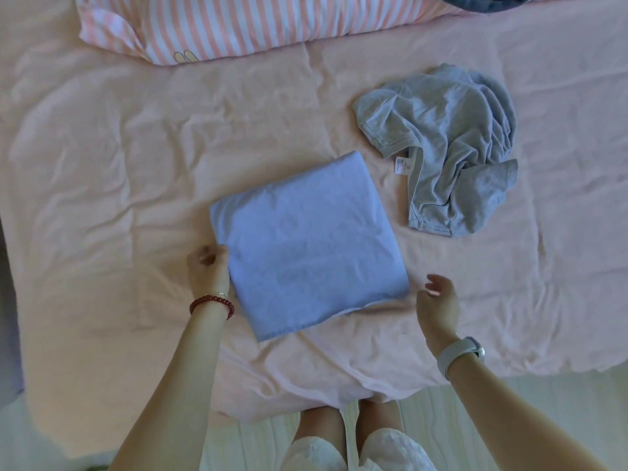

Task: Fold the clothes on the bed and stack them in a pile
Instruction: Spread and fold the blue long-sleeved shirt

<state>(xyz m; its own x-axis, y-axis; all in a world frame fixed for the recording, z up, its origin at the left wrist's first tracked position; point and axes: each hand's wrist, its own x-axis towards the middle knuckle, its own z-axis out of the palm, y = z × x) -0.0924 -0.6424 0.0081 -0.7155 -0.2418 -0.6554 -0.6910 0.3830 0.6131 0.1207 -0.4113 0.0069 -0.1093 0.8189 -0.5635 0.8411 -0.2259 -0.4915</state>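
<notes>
red bead bracelet (pixel 212 304), white wristwatch (pixel 460 353), white shorts (pixel 356 450)

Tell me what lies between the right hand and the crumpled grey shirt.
Only bare pink bedsheet between the right hand and the grey shirt, per the head view.

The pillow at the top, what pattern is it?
Pink and white stripes on the pillow, seen in the head view.
</notes>
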